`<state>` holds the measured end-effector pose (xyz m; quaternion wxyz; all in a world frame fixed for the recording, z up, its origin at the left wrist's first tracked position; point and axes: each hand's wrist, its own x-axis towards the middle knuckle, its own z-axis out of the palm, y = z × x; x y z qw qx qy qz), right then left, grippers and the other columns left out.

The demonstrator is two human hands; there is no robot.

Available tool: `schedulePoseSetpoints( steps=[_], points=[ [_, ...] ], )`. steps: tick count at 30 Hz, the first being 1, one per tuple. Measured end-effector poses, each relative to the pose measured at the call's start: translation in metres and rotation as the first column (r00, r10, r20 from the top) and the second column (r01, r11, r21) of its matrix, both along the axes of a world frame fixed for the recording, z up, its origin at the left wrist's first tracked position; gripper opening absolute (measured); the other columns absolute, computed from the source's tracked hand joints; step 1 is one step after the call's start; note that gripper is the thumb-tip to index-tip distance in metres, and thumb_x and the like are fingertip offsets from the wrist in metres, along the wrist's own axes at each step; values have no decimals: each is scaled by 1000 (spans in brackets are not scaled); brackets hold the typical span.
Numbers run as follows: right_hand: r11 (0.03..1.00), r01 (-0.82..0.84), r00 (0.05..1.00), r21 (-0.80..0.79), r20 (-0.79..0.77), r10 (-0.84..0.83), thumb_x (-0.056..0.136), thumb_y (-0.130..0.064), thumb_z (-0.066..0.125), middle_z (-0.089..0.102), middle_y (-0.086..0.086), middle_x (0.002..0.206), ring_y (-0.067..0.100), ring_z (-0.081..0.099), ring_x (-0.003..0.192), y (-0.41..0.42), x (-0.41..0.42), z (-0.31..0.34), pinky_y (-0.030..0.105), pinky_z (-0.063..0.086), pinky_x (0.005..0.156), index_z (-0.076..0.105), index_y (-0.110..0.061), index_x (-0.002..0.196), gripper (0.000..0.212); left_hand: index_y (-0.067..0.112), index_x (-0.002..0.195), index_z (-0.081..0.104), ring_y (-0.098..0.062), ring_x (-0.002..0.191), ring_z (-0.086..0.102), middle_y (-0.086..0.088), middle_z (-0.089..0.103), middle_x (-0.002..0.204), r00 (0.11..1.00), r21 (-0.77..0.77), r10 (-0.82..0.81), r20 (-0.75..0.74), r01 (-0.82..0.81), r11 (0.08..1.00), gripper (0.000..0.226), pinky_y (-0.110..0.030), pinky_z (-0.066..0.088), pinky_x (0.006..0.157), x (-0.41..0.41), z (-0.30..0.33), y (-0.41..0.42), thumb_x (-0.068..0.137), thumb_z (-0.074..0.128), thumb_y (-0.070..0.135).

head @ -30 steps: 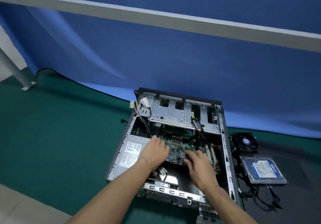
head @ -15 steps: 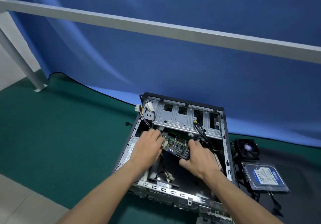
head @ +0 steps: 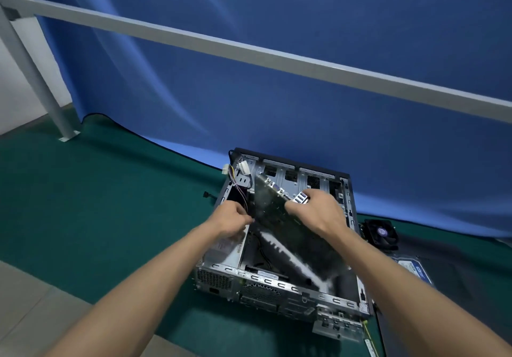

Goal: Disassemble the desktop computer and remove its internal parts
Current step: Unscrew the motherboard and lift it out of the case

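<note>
Head view: both hands (head: 318,212) hold motherboard (head: 279,212) tilted above case (head: 279,287).

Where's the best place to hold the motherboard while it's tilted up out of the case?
By its bare edges, one hand per side, as now. The motherboard stands tilted above the case; the right hand grips the raised edge by the port block, the left hand the left edge. Its faces are probably best avoided. Motion blur hides finer detail.
</note>
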<state>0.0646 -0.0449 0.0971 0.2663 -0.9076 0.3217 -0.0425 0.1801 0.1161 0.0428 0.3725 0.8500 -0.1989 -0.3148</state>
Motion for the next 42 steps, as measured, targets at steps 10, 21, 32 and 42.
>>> schedulePoseSetpoints(
  steps=[10, 21, 32, 42],
  points=[
    [979, -201, 978, 31, -53, 203, 64, -36, 68, 48, -17, 52, 6, 44, 53, 1, -28, 89, 25, 32, 52, 48, -29, 62, 21, -6, 109, 45, -22, 50, 63, -15, 64, 67, 719, -109, 241, -652, -404, 908, 48, -31, 51, 40, -2, 39, 12, 99, 38, 41],
    [934, -357, 898, 24, -267, 351, 67, -19, 84, 62, 0, 104, 23, 59, 92, -20, -88, 137, 33, 45, 79, 56, -35, 87, 38, -5, 118, 47, -41, 89, 62, -27, 61, 110, 269, -106, 100, -958, -656, 747, 42, -47, 56, 57, -29, 32, -16, 97, 48, 32],
    [771, -519, 844, -369, -364, 395, 75, -13, 71, 44, -21, 83, 11, 36, 91, -104, -192, 126, 21, 31, 59, 38, -39, 86, 43, 4, 83, 57, -33, 56, 67, -18, 68, 68, 265, -217, 32, -964, -845, 489, 37, -38, 55, 44, -112, 45, -69, 85, 63, 40],
    [692, -531, 846, -489, -266, 461, 78, 3, 53, 49, -16, 112, 10, 38, 110, -206, -324, 51, 18, 30, 69, 49, -26, 107, 41, -4, 94, 63, -34, 69, 69, -23, 69, 87, 497, -201, 62, -865, -457, 867, 30, -39, 58, 56, -199, 51, -146, 69, 69, 12]
  ],
)
